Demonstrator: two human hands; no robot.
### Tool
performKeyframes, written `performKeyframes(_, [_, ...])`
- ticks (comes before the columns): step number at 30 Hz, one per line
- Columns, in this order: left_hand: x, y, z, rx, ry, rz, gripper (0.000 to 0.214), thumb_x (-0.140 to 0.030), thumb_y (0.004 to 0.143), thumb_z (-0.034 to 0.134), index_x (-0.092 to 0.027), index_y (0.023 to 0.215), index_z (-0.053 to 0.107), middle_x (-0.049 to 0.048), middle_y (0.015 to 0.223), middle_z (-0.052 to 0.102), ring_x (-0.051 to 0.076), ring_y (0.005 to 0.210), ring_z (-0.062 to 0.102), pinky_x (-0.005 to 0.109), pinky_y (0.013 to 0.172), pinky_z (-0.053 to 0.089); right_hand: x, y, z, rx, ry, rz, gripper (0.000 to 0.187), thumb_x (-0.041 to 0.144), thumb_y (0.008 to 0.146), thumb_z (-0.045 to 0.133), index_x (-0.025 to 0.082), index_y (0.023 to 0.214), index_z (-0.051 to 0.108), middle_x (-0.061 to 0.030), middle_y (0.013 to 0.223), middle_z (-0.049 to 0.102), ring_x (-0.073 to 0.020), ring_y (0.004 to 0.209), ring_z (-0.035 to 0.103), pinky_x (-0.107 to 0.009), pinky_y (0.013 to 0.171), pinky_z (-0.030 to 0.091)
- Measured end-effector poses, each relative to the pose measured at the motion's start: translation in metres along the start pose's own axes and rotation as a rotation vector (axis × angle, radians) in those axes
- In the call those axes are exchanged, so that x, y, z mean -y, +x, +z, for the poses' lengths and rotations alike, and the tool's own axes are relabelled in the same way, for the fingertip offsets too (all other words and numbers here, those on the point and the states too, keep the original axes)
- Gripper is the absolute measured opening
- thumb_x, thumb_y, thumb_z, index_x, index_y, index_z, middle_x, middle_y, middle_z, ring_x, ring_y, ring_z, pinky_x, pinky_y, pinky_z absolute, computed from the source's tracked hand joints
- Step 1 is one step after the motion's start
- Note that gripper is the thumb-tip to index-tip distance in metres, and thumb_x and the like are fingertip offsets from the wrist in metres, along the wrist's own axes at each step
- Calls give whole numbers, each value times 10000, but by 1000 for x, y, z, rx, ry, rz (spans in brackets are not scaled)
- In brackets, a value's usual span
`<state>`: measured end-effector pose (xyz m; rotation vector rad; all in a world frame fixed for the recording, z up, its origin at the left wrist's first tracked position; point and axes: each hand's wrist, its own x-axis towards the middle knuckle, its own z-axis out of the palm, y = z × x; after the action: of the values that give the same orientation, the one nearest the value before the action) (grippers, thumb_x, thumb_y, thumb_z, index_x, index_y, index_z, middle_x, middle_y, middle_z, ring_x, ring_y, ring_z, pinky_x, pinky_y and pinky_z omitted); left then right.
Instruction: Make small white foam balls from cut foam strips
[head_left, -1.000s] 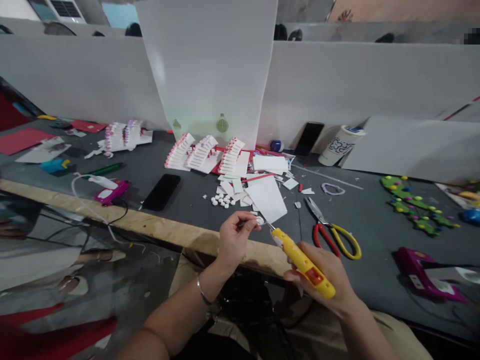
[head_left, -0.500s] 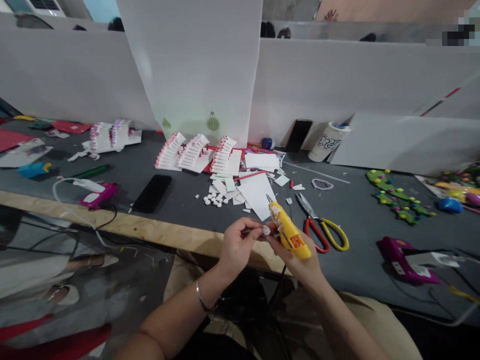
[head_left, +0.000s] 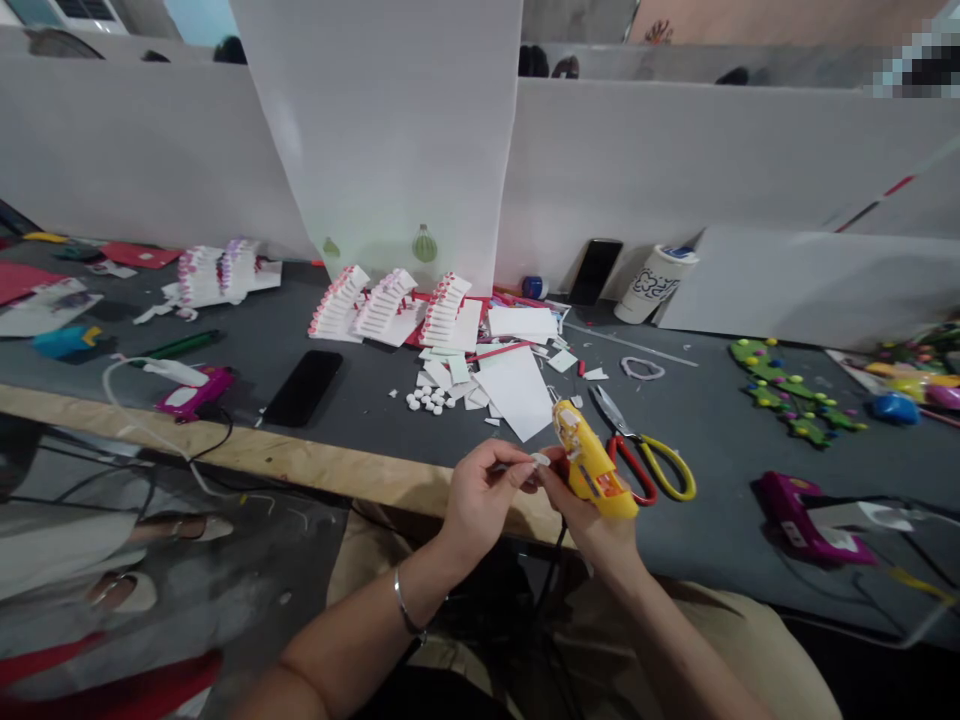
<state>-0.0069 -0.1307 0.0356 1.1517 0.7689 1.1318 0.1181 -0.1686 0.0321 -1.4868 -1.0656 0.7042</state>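
Pinched in the fingertips of my left hand [head_left: 484, 490] is a small white disc [head_left: 540, 460]. My right hand [head_left: 592, 525] is closed around a yellow hot glue gun [head_left: 592, 465], its nozzle pointing up and away from me. The fingertips of both hands meet near the disc, just above the table's front edge. Beyond them lies a white paper sheet [head_left: 517, 390], with a cluster of small white round pieces [head_left: 430, 400] to its left. Scissors [head_left: 645, 450] with red and yellow handles rest right of the glue gun.
Fanned white strips with pink tips [head_left: 446, 312] stand at the back. A black phone [head_left: 304, 388] lies left, and another phone [head_left: 596, 270] leans near a paper cup [head_left: 652, 285]. Magenta power sockets [head_left: 195, 392] with cables sit at left and right. Green beaded pieces [head_left: 787, 390] lie right.
My right hand and the glue gun have shifted slightly right, the nozzle moving away from the paper sheet. The white disc has turned and moved slightly right in my fingers.
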Motion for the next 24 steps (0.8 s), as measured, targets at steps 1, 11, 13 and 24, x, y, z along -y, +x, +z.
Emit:
performKeyframes(1, [0,-1,0,0,10,15,154,-302,786,686,-150,780,661,20,758,644,117,626,636,226,616,557,1,0,0,-4,-1,4,336,514,696,710,193,768,642,-27,664,689,-180,574,644,-271,516,542])
performKeyframes(11, [2,-1,-9,21,163,180,117,-273,813,662,-168,786,704,41,791,655,133,682,641,229,618,571,-9,-1,-4,64,-17,-82,275,430,753,694,188,881,669,-42,771,713,-187,660,678,-283,609,570])
performKeyframes(13, [1,0,-10,24,187,175,114,-272,803,671,-168,767,703,42,782,658,132,671,636,226,612,559,-10,-2,-5,60,-76,-129,250,415,770,683,191,881,674,-46,786,717,-188,667,680,-287,619,569])
performKeyframes(24, [-15,10,-23,139,276,38,131,-270,731,730,-154,692,683,50,728,668,155,681,614,246,626,490,-1,0,-17,204,-174,-299,152,325,832,626,224,923,694,-48,839,739,-195,714,702,-290,665,570])
